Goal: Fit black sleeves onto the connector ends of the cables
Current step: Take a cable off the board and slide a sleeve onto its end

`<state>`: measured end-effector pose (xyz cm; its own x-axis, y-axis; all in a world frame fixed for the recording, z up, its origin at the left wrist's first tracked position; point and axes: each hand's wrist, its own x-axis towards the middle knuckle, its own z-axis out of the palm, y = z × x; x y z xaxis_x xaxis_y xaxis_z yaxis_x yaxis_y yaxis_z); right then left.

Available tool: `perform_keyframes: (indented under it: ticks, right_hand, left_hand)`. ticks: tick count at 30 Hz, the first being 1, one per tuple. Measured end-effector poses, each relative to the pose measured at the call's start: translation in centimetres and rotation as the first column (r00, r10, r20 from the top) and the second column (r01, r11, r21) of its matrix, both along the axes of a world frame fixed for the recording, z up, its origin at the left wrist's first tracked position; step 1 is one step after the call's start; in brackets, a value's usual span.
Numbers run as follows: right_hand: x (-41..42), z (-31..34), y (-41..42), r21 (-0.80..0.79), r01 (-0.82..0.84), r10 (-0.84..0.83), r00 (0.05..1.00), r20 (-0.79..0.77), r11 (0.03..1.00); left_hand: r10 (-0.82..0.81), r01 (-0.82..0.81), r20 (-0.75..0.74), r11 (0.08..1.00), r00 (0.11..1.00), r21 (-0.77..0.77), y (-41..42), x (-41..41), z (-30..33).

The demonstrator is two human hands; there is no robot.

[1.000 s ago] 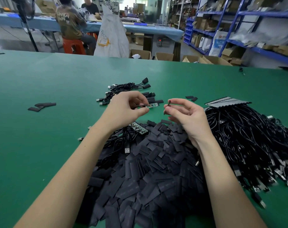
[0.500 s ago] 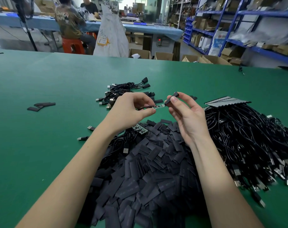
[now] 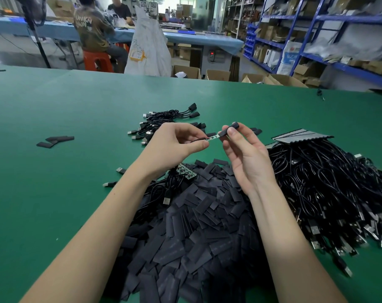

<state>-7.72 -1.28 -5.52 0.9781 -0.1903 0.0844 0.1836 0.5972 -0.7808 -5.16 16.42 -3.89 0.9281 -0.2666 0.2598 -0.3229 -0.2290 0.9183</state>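
My left hand (image 3: 174,142) pinches a thin cable just behind its small green circuit-board end (image 3: 213,137), held above the green table. My right hand (image 3: 243,149) pinches a black sleeve (image 3: 230,128) between thumb and fingers. The sleeve's near mouth sits over the tip of the board; most of the board still shows. A big heap of flat black sleeves (image 3: 196,226) lies under my forearms. A mass of black cables with USB plugs (image 3: 330,193) fills the right side.
A small bunch of cables with sleeved ends (image 3: 164,119) lies beyond my hands. A few loose sleeves (image 3: 54,141) sit at the left on the green table (image 3: 54,193). A grey-edged flat stack (image 3: 301,136) rests on the cable mass. People sit at a far bench.
My right hand brought the sleeve from apart up to the board end and turned it in line. The sleeve's mouth now meets the board tip. My left hand stayed almost still.
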Motion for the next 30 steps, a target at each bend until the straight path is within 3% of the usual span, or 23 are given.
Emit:
perform_keyframes:
  ticks: [9, 18, 30]
  right_hand:
    - [0.0, -0.4, 1.0, 0.037, 0.024, -0.025, 0.999, 0.042, 0.999]
    - [-0.1, -0.1, 0.3, -0.101, 0.019, -0.012, 0.998, 0.064, 0.995]
    - [0.0, -0.2, 0.7, -0.101, -0.030, 0.034, 0.999, 0.036, 0.994]
  left_hand:
    - [0.012, -0.016, -0.051, 0.996, 0.999, -0.089, -0.5, -0.1, -0.1]
    - [0.036, -0.044, -0.086, 0.994, 0.996, -0.101, -0.4, 0.0, -0.5]
    - [0.018, -0.026, -0.073, 0.993, 0.997, -0.115, -0.7, 0.2, -0.8]
